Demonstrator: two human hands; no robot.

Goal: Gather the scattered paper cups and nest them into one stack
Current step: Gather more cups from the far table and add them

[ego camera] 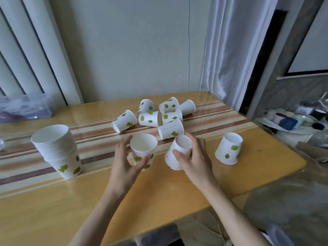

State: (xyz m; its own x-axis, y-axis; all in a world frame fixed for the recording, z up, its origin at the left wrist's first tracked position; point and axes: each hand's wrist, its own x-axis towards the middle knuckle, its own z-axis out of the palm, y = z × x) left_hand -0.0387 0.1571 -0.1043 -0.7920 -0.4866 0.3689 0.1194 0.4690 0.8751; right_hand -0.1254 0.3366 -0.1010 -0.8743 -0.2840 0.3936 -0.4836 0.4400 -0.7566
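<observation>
landmark: the tall nested stack standing mouth-up on the striped runner of the wooden table.

left hand is wrapped around an upright cup, just right of the stack, thumb on the near wall, fingers behind. mouth faces up, likely so it can drop straight into the stack or take the next cup.

right hand grips a second cup, further right of the stack, base up and tilted, thumb across its side. it probably needs turning over before it will nest. the two held cups are near each other, not touching.

count: one stack, roughly ten rims showing, exact number hard to read. two cups in hand. one inverted cup standing alone, well right of the stack beyond the right hand. a cluster of seven loose cups, behind and right of the stack, mostly on their sides and touching one another.

so ten cups are outside the stack; the job looks about half done, judging by that pile.
</observation>
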